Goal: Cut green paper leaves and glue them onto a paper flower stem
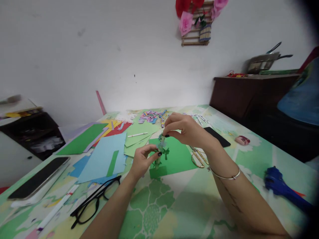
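Observation:
My left hand (141, 160) pinches the lower stem of a small paper flower (161, 147) with green leaves and a pale bloom, held upright above the table. My right hand (183, 127) grips the top of the same flower with its fingertips. Under them lies a bright green paper sheet (176, 159). Gold-handled scissors (198, 157) rest just right of that sheet, below my right wrist, which wears a thin bangle.
Coloured paper sheets (104, 151) spread over the left of the floral table (154, 205). Black glasses (93, 200) and a phone (37, 179) lie at the near left. A blue tool (281, 186), a black card (218, 136) and paper scraps (151, 117) are around. A dark cabinet (249, 94) stands at the right.

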### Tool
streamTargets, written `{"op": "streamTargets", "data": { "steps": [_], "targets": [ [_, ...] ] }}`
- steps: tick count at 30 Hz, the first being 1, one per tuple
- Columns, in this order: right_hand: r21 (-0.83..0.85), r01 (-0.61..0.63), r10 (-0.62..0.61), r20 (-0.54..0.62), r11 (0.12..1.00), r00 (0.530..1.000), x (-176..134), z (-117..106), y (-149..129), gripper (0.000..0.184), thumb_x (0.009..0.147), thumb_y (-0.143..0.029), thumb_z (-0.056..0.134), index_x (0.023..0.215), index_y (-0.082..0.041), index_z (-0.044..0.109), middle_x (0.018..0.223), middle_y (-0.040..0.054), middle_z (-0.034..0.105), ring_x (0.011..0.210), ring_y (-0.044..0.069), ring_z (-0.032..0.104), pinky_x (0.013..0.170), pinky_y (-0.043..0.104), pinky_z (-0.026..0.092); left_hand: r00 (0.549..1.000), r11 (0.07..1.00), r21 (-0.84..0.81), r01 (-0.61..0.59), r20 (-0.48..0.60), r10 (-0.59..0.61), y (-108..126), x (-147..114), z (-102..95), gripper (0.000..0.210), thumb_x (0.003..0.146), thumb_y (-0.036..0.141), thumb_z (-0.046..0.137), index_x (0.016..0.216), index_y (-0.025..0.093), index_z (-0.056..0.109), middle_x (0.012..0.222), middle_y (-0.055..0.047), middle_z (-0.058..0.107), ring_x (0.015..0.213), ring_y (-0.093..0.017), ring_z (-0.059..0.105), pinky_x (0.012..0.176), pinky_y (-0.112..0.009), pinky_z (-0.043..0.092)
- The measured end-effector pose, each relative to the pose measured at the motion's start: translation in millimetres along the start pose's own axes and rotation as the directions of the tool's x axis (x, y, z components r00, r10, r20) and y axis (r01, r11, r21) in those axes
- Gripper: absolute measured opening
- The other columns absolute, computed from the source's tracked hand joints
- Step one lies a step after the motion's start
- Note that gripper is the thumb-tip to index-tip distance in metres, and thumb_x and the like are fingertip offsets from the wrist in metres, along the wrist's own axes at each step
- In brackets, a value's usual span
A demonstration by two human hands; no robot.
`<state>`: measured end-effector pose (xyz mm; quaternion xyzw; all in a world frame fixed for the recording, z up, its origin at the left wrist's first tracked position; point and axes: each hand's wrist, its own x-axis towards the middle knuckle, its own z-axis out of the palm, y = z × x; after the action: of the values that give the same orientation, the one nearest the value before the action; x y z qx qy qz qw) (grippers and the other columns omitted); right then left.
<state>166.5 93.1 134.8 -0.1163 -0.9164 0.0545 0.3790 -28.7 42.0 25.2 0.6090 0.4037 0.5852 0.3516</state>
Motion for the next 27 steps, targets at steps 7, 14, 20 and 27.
{"op": "streamTargets", "data": {
  "steps": [7, 14, 20, 27],
  "targets": [
    [-0.065, 0.088, -0.086, 0.027, 0.994, 0.996, -0.4, -0.4, -12.2, 0.025, 0.074, 0.003, 0.047, 0.072, -0.014, 0.064, 0.089, 0.0074, 0.05, 0.083, 0.016, 0.048, 0.07, 0.029, 0.041, 0.994, 1.0, -0.022, -0.009, 0.111, 0.011, 3.3, -0.9, 0.5, 0.017, 0.072, 0.028, 0.073, 0.078, 0.013, 0.069, 0.076, -0.009, 0.068, 0.072, -0.019, 0.063, 0.068, -0.032, 0.052],
    [-0.117, 0.07, -0.052, 0.147, 0.991, 0.988, -0.7, 7.9, -12.6, 0.023, 0.068, 0.005, 0.047, 0.066, -0.014, 0.061, 0.081, 0.0045, 0.045, 0.078, 0.015, 0.043, 0.067, 0.029, 0.036, 0.984, 0.985, -0.101, -0.14, 0.1, 0.15, 6.3, -1.1, 0.3, 0.032, 0.075, 0.027, 0.07, 0.104, 0.018, 0.061, 0.101, -0.009, 0.064, 0.093, -0.022, 0.063, 0.082, -0.034, 0.051],
    [-0.152, 0.09, -0.05, 0.252, 0.984, 0.966, 1.0, 14.6, -17.2, 0.017, 0.076, -0.001, 0.051, 0.07, -0.013, 0.06, 0.08, 0.0048, 0.049, 0.076, 0.015, 0.043, 0.068, 0.029, 0.035, 0.878, 0.861, 0.207, -0.464, -0.018, 0.478, 28.5, -11.4, 10.9, 0.023, 0.079, 0.013, 0.064, 0.101, 0.021, 0.058, 0.109, -0.009, 0.058, 0.104, -0.022, 0.057, 0.091, -0.039, 0.045],
    [-0.211, 0.091, -0.026, 0.293, 0.973, 0.956, 1.8, 16.0, -27.2, 0.018, 0.078, 0.0, 0.051, 0.07, -0.014, 0.059, 0.078, 0.0042, 0.05, 0.076, 0.015, 0.043, 0.07, 0.03, 0.035, 0.885, 0.858, 0.303, -0.415, -0.084, 0.458, 24.8, -17.0, 17.9, 0.017, 0.08, 0.008, 0.062, 0.091, 0.02, 0.056, 0.094, -0.006, 0.062, 0.091, -0.019, 0.06, 0.082, -0.035, 0.049]
  ]
}}
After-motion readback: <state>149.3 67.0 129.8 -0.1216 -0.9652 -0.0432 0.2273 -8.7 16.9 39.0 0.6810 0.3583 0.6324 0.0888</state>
